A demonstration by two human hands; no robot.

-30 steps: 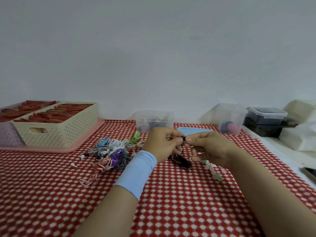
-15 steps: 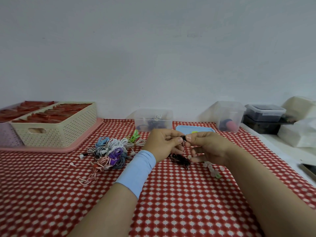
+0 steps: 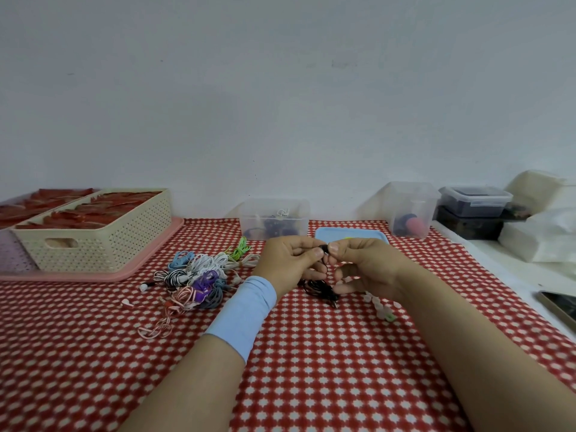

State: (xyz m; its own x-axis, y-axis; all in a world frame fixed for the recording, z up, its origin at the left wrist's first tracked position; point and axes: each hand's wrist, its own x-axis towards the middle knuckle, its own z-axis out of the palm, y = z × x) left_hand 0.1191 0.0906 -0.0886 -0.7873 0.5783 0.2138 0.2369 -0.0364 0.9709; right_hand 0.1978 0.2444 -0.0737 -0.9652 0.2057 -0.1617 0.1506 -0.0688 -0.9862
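A black earphone (image 3: pixel 324 248) is held above the red-and-white checked cloth; its black cord (image 3: pixel 321 289) hangs down in a loose bundle onto the cloth. My left hand (image 3: pixel 288 263), with a light blue wristband, pinches the earbud from the left. My right hand (image 3: pixel 366 266) pinches the same earbud from the right, fingertips meeting those of the left hand. A pile of coiled earphones in several colours (image 3: pixel 199 275) lies to the left of my left wrist. A row of small white ear tips (image 3: pixel 378 307) lies under my right wrist.
A cream perforated basket (image 3: pixel 93 247) of red packets stands on a pink tray (image 3: pixel 149 266) at the left. At the back are a clear box (image 3: pixel 274 224), a blue lid (image 3: pixel 349 235) and a clear tub (image 3: pixel 410 210). A phone (image 3: pixel 558 304) lies at the right edge.
Both hands stay pinched on the black earbud, nearly in place. The camera view has shifted slightly downward relative to the table.
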